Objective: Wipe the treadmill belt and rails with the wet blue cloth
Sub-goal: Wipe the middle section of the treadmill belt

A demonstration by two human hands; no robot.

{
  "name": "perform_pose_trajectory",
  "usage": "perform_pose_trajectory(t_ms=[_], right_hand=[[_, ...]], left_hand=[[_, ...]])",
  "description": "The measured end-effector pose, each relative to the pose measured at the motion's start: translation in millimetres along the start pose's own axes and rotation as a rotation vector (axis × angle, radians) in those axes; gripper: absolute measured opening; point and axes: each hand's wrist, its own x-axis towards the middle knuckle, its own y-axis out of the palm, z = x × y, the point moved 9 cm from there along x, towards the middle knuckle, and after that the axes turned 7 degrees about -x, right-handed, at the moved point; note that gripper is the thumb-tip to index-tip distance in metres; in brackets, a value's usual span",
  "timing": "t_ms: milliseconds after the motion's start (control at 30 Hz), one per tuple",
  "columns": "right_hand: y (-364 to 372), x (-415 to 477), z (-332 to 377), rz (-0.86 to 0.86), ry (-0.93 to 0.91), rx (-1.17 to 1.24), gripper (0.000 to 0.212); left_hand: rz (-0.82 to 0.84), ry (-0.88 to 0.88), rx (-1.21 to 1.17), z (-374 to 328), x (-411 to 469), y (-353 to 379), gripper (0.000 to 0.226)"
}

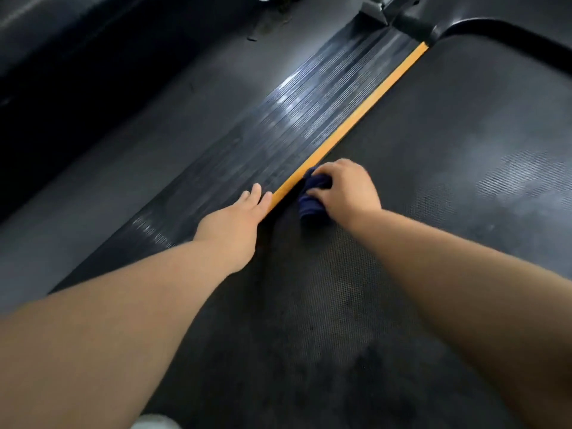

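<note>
A dark blue cloth [312,196] lies bunched on the black textured treadmill belt [433,168], right against the orange strip [356,119] that edges the left side rail [278,131]. My right hand [346,190] grips the cloth from above with curled fingers and covers part of it. My left hand [238,221] rests flat on the ribbed rail just left of the orange strip, its fingers straight and together. The rail shines with wet streaks farther up.
Grey floor [130,144] runs along the left of the rail. At the top, the treadmill's front cover and a black frame bar [507,35] curve across the belt. Something white [154,422] shows at the bottom edge.
</note>
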Motion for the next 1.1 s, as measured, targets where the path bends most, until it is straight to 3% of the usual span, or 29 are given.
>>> perform_pose_trajectory(t_ms=[100,267,333,400,467,533,633,800,900,1000,1033,1100], right_hand=[[6.3,-13.8,-0.3,-0.053,0.127,0.044,0.039],[16.2,-80.5,23.5,0.247,-0.077,0.083,0.056],[3.3,-108.5,-2.9,0.221,-0.081,-0.088,0.065],[2.7,-136.2,-40.8,0.295,0.029,-0.340,0.089],[12.2,-153.4,-68.5,0.433,0.123,-0.413,0.108],[15.8,-154.3,-76.2,0.489,0.123,-0.392,0.115],[17.9,-148.5,-77.0,0.515,0.099,-0.393,0.120],[21.9,-149.8,-80.2,0.521,0.093,-0.371,0.121],[22.0,-150.7,-79.6,0.520,0.098,-0.377,0.122],[21.6,-150.3,-78.9,0.509,0.094,-0.380,0.121],[21.9,-149.7,-79.5,0.502,0.090,-0.381,0.120],[24.0,-149.3,-80.8,0.492,0.082,-0.387,0.121]], left_hand=[[0.040,0.001,0.032,1.2,3.2,2.6,0.097],[0.120,0.049,0.040,0.7,4.0,5.2,0.090],[0.171,0.063,0.021,0.5,3.9,4.2,0.083],[0.220,0.090,0.061,-5.0,6.6,-3.8,0.077],[0.192,0.126,0.112,-16.3,15.3,-14.4,0.093],[0.152,0.290,0.162,-46.8,21.9,-12.1,0.111],[0.155,0.461,0.253,-74.2,19.7,23.4,0.105],[-0.016,0.361,-0.137,-51.0,-18.8,50.4,0.068],[-0.015,0.484,0.050,-49.6,-79.3,85.9,0.068],[-0.143,0.599,0.178,-43.3,-58.6,74.5,0.068],[-0.246,0.572,0.156,-41.0,-35.2,54.6,0.065],[-0.278,0.452,0.112,-37.3,9.0,27.4,0.055]])
